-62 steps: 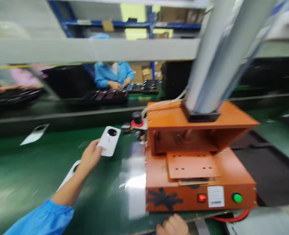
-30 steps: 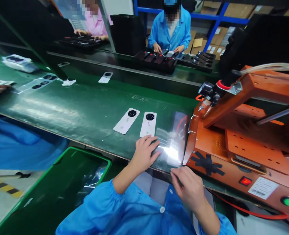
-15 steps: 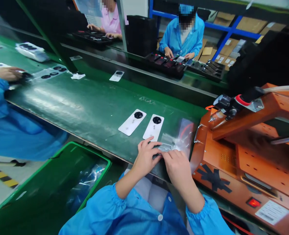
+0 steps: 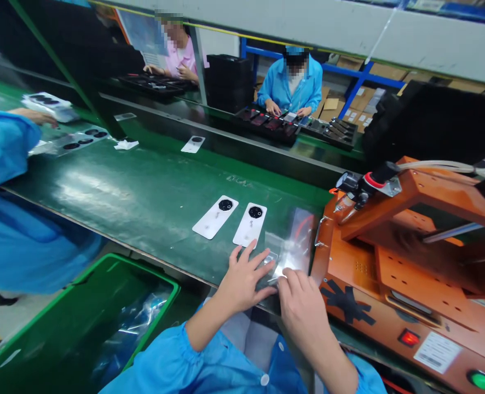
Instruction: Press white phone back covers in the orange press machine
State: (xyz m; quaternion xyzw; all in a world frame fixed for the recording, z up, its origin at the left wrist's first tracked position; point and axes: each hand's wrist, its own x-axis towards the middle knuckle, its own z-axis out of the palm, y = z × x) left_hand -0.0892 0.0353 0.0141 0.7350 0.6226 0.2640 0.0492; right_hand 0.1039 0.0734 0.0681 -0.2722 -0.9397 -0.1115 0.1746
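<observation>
A green bin (image 4: 62, 323) sits below the near edge of the green desk (image 4: 148, 191). On the desk lies one white panel (image 4: 209, 223), dark camera disc uppermost; then the left hand (image 4: 240, 282), its grip spread wide and holding nothing visible, fingertips at the near end of a second white panel (image 4: 247, 229) (contact is unclear). Beside it lies glossy clear film (image 4: 301, 230). The right hand (image 4: 304, 309) curls at its near end, though whether its grip pinches anything I cannot tell. An orange machine (image 4: 390, 273) stands rightmost.
</observation>
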